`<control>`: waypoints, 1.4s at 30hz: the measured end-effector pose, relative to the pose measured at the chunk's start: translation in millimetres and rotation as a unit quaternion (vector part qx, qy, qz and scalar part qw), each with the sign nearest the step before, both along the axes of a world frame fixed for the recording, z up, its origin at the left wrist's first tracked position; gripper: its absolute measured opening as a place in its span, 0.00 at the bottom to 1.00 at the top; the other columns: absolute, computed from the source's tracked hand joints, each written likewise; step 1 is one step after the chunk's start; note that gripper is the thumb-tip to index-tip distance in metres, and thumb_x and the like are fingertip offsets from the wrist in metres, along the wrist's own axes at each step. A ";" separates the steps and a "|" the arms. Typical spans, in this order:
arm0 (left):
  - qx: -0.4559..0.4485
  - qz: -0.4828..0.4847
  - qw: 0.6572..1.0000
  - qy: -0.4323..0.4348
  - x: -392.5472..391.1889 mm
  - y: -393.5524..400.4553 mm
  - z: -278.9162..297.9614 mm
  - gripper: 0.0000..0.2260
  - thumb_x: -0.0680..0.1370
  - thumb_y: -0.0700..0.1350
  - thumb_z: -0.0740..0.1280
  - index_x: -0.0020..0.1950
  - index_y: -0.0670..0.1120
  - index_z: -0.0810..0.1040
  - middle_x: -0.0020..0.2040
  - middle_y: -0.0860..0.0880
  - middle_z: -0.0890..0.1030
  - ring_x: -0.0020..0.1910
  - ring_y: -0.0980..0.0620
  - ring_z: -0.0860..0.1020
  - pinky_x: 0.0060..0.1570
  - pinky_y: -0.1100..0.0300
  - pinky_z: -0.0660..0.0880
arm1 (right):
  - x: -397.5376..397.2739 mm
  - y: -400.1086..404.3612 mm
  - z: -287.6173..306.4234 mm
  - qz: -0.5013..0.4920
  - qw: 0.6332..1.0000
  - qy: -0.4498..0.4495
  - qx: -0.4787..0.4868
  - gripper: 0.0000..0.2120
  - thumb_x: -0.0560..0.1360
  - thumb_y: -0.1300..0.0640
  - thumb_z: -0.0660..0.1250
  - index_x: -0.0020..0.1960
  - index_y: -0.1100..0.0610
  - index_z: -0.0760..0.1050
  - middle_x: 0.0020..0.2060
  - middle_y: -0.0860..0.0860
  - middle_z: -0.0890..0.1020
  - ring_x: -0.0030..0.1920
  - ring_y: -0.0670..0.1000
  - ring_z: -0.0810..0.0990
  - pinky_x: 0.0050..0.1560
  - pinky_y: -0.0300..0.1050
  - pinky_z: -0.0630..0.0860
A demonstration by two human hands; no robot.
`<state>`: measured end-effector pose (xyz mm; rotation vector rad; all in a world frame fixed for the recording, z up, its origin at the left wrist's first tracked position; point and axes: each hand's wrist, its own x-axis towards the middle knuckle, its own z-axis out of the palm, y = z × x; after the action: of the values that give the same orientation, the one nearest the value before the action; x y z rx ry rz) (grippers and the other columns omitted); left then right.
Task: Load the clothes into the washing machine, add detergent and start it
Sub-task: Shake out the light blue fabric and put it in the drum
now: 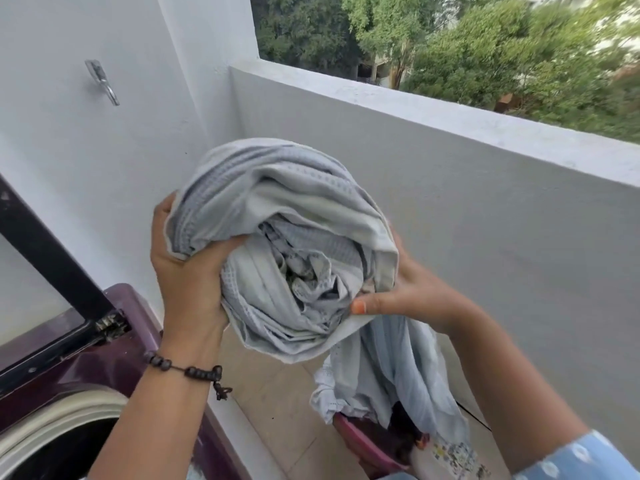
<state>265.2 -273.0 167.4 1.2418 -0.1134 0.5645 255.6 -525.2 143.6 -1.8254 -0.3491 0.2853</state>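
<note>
Holding a bundle of pale grey cloth (287, 244) high over the balcony floor, we had the washing machine (104, 393) at the near left, its dark lid (45, 258) raised and its drum opening (62, 441) showing below. Our left hand (188, 271) gripped the left side of the bundle, thumb pressed into the folds. Our right hand (412, 292) clutched the right side, thumb pinching a lower fold. A loose tail of cloth (391, 375) hung down at the right, reaching the pink basket (363, 441) on the floor, where dark clothes remained.

We judged the tail the main risk: swinging the bundle left toward the drum could drag it over the basket rim or the machine's edge. The bundle, held only by its sides, could also unroll and spill onto the floor before it cleared the opening.
</note>
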 end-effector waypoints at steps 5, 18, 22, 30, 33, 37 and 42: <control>-0.151 0.005 0.988 0.043 -4.4 -24.5 -4.6 0.38 0.60 0.40 0.76 0.68 0.32 0.70 0.63 0.37 0.78 0.60 0.40 0.79 0.57 0.48 0.79 | 5.0 21.9 3.6 -0.070 0.989 0.002 0.133 0.49 0.62 0.61 0.81 0.76 0.52 0.59 0.62 0.49 0.79 0.57 0.45 0.82 0.55 0.42 0.80; 0.186 -0.204 0.951 0.135 -22.3 29.7 -8.7 0.60 0.50 0.66 0.81 0.74 0.72 0.50 0.80 0.55 0.52 0.77 0.58 0.58 0.70 0.51 0.65 | 9.8 10.8 28.5 -0.183 0.949 -0.254 0.039 0.29 0.64 0.67 0.71 0.59 0.40 0.77 0.50 0.51 0.81 0.52 0.45 0.80 0.55 0.43 0.77; 0.495 -0.148 0.849 0.116 -19.2 26.9 7.1 0.66 0.48 0.70 0.77 0.70 0.75 0.33 0.77 0.69 0.37 0.78 0.63 0.40 0.77 0.44 0.46 | 2.6 14.7 37.4 -0.133 0.941 -0.303 -0.065 0.22 0.68 0.61 0.72 0.60 0.47 0.80 0.46 0.49 0.76 0.49 0.45 0.77 0.51 0.33 0.72; 0.373 -0.099 0.922 -0.037 -15.1 -10.5 -16.8 0.35 0.61 0.56 0.77 0.64 0.48 0.70 0.53 0.60 0.79 0.51 0.61 0.79 0.48 0.68 0.74 | -11.5 20.3 51.9 -0.064 0.936 -0.336 -0.086 0.24 0.70 0.64 0.75 0.63 0.50 0.78 0.50 0.48 0.78 0.53 0.49 0.78 0.54 0.46 0.76; 0.284 -0.057 0.955 -0.065 -14.0 -16.6 -10.4 0.26 0.63 0.50 0.76 0.58 0.50 0.72 0.51 0.60 0.79 0.49 0.63 0.78 0.47 0.71 0.74 | -12.4 17.7 49.2 -0.065 0.943 -0.307 -0.111 0.36 0.68 0.59 0.75 0.73 0.45 0.67 0.60 0.48 0.76 0.64 0.48 0.73 0.64 0.54 0.72; 0.167 -0.012 0.984 -0.058 -9.8 -12.1 -2.3 0.21 0.64 0.46 0.75 0.54 0.53 0.73 0.51 0.55 0.78 0.48 0.60 0.78 0.47 0.67 0.75 | -11.8 -2.7 34.5 -0.058 0.982 -0.158 -0.083 0.56 0.60 0.40 0.78 0.77 0.34 0.46 0.75 0.42 0.61 0.75 0.41 0.60 0.74 0.53 0.62; -0.055 0.012 0.998 -0.015 -1.7 -0.8 -0.7 0.21 0.68 0.33 0.69 0.60 0.39 0.72 0.50 0.50 0.80 0.47 0.56 0.80 0.48 0.63 0.77 | -17.5 -18.9 2.7 -0.035 0.999 -0.008 0.023 0.66 0.52 0.33 0.80 0.76 0.32 0.39 0.69 0.28 0.61 0.69 0.32 0.66 0.75 0.51 0.62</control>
<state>263.5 -273.8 166.7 1.1296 -0.0914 0.6031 238.1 -544.2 146.3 -1.7925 -0.2998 0.2120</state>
